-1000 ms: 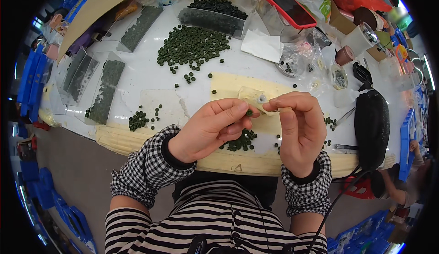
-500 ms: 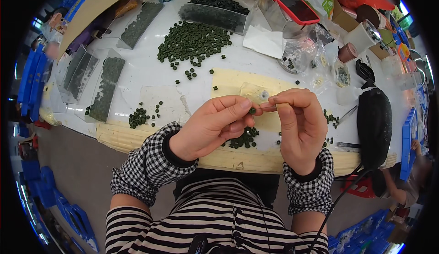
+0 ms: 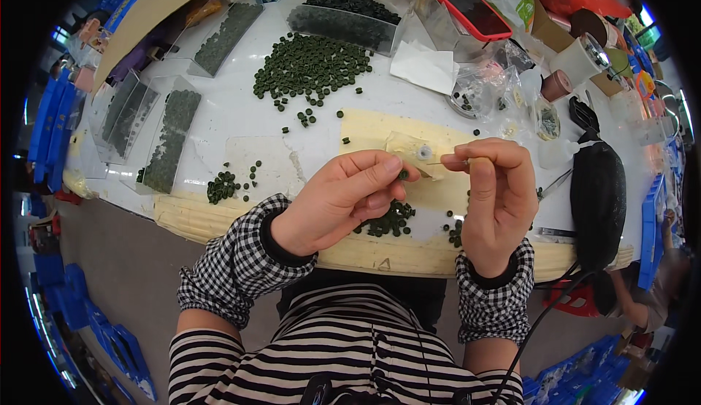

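Between thumb and forefinger, my left hand pinches a small dark green round piece. My right hand, a little apart to the right, has its fingers closed on a thin needle-like tool that points left toward the piece. Its tip stands clear of the left fingers. Behind the hands a yellowish pad with a small whitish ring on it lies on a yellow sheet. A small heap of green pieces sits just beneath my left hand, partly covered by it.
A large spread of green pieces lies at the back, before a clear bin of them. Clear trays stand at left. A red-cased phone rests at back right, near a black pouch. Padding covers the table's front edge.
My right hand has moved right, drawing the thin tool away from the green piece. My left hand stays in place with the piece.
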A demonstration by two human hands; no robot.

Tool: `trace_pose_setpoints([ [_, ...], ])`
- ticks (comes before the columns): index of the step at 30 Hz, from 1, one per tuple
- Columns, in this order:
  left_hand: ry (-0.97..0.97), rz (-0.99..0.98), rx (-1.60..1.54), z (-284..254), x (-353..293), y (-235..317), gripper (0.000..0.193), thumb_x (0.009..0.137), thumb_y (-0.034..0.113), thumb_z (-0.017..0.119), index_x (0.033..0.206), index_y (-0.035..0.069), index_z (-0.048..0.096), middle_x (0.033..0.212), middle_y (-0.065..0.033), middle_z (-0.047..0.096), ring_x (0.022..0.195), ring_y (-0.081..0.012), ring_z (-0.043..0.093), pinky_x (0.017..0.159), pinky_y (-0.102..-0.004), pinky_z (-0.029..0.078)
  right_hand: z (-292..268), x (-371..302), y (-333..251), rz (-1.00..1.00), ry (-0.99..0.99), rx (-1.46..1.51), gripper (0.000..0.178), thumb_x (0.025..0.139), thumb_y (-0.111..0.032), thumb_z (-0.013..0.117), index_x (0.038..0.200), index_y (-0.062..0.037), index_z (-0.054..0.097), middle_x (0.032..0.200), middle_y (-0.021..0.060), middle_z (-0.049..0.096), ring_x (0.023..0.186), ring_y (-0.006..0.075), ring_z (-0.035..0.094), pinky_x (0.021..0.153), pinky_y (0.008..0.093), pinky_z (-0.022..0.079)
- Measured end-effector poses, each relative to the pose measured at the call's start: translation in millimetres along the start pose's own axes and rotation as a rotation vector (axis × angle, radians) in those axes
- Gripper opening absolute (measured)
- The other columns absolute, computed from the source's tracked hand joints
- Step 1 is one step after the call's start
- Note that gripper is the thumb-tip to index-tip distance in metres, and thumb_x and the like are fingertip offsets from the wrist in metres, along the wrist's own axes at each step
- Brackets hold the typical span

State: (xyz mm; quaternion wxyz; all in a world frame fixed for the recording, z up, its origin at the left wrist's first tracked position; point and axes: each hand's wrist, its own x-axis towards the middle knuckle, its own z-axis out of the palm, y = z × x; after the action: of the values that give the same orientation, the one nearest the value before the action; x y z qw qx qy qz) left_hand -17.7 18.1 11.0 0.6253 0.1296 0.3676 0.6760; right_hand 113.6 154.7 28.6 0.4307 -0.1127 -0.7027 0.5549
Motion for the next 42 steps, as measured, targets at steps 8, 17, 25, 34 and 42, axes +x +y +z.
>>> trace_pose_setpoints([
  [8, 0.08, 0.177, 0.222, 2.9, -2.6, 3.5, 0.024, 0.099, 0.023, 0.056, 0.104, 0.0, 0.062, 0.065, 0.0071, 0.041, 0.057, -0.0036, 0.031, 0.052, -0.0196, 0.026, -7.9, 11.4, 12.8, -0.347, -0.117, -0.701, 0.014, 0.078, -0.001, 0.071, 0.089, -0.0027, 0.063, 0.09, 0.0096, 0.062, 0.084, 0.0281, 0.058, 0.072, 0.0356, 0.047],
  [17, 0.113, 0.331, 0.2, -3.4, -1.2, -2.4, 0.019, 0.094, 0.018, 0.065, 0.102, 0.002, 0.069, 0.074, 0.0065, 0.057, 0.056, 0.0003, 0.035, 0.049, -0.0161, 0.027, -6.7, 11.8, 5.8, -0.463, -0.164, -0.69, 0.031, 0.072, -0.002, 0.076, 0.103, -0.0058, 0.07, 0.089, 0.0066, 0.061, 0.08, 0.0256, 0.056, 0.07, 0.0347, 0.046],
  [25, 0.119, 0.381, 0.354, 3.2, -1.7, -3.4, 0.018, 0.092, 0.015, 0.067, 0.1, -0.002, 0.069, 0.085, -0.0016, 0.068, 0.077, -0.0051, 0.058, 0.07, -0.0188, 0.047, 4.9, 2.4, 7.9, -0.531, -0.199, -0.576, 0.032, 0.065, -0.001, 0.08, 0.095, -0.0076, 0.072, 0.081, 0.0014, 0.062, 0.075, 0.0211, 0.055, 0.065, 0.0314, 0.044],
  [34, 0.182, 0.484, 0.545, 4.5, -4.1, -6.7, 0.021, 0.09, 0.008, 0.069, 0.108, -0.003, 0.069, 0.06, 0.0099, 0.047, 0.058, 0.0015, 0.039, 0.057, -0.0158, 0.037, 1.6, 5.2, 4.2, -0.515, -0.176, -0.583, 0.03, 0.064, 0.002, 0.08, 0.092, -0.0063, 0.072, 0.081, 0.0025, 0.063, 0.074, 0.0205, 0.056, 0.063, 0.0307, 0.044],
  [42, 0.225, 0.473, 0.505, 4.3, -7.3, -4.6, 0.019, 0.086, -0.001, 0.07, 0.105, -0.002, 0.07, 0.064, 0.0106, 0.043, 0.061, 0.0005, 0.036, 0.061, -0.0153, 0.036, 5.5, 1.0, 5.8, -0.492, -0.224, -0.536, 0.035, 0.067, 0.004, 0.077, 0.1, -0.0056, 0.073, 0.082, 0.0034, 0.063, 0.074, 0.0207, 0.056, 0.064, 0.03, 0.045],
])
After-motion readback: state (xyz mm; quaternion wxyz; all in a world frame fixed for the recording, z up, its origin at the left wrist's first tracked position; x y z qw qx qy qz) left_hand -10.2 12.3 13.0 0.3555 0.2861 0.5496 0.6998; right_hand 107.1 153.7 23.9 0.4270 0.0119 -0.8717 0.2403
